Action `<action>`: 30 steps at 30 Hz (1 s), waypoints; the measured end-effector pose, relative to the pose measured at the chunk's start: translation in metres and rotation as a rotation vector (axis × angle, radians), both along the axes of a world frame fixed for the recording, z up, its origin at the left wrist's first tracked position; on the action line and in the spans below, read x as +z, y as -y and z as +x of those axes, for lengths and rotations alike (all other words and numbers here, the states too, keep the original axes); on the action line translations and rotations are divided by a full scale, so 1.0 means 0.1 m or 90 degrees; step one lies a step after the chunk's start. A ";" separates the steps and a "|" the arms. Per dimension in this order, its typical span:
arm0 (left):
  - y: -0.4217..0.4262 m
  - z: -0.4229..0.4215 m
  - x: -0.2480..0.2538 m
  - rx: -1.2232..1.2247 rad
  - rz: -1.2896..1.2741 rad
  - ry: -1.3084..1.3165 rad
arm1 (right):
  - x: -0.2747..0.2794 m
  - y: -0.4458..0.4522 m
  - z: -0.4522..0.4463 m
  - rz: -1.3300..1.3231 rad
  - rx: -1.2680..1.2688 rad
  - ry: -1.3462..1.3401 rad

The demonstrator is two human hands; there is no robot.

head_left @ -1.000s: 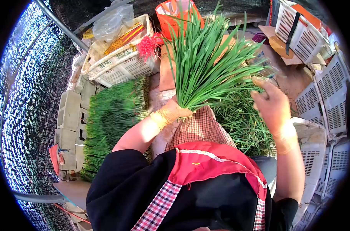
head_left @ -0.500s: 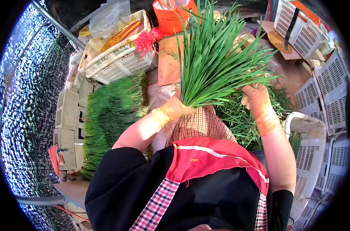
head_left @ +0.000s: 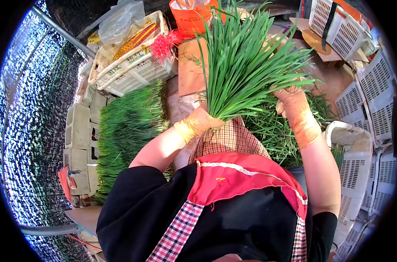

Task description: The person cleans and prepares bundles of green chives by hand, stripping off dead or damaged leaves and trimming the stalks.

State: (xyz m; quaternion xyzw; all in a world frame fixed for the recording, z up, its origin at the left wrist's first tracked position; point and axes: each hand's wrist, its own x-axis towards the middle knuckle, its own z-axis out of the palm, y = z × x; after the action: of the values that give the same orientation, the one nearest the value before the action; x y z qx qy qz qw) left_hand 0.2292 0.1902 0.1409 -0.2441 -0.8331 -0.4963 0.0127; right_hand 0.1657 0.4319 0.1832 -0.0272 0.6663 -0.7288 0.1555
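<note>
My left hand [head_left: 197, 121], in a thin orange glove, is closed around the base of a large bunch of garlic chives [head_left: 246, 65]. The long flat green leaves fan upward and to the right above my lap. My right hand [head_left: 291, 101], gloved the same way, is at the right edge of the bunch with its fingers curled in. Leaf tips pass beside and over its fingers; whatever they pinch is hidden. Below and between the hands lies a loose heap of green leaves and stalks [head_left: 277, 135].
Tied chive bundles [head_left: 131, 126] are stacked at left beside concrete blocks [head_left: 77, 126]. Behind them stands a white crate [head_left: 133, 70] with plastic bags and a pink string tuft [head_left: 165, 43]. An orange bag [head_left: 192, 19] is at the back. White crates [head_left: 355, 174] line the right side.
My right hand has shifted slightly right and down, a little away from the bunch. My left hand keeps its hold, and the view has tilted slightly.
</note>
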 end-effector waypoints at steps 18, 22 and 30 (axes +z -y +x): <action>-0.01 0.14 -0.07 0.009 0.581 0.478 | -0.24 -0.98 0.21 0.541 -0.034 -0.225; -0.05 0.19 -0.14 -0.118 0.758 0.494 | -0.07 -0.66 0.31 0.297 0.052 -0.116; -0.13 0.25 -0.15 -0.247 0.834 0.519 | 0.06 -0.37 0.32 0.124 0.181 -0.054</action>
State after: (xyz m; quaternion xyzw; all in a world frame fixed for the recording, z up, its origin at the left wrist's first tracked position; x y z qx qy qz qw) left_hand 0.2543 0.2028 0.1261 -0.1265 -0.2532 -0.9289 -0.2387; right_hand 0.1977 0.4691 0.1893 -0.1368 0.7290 -0.6298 0.2306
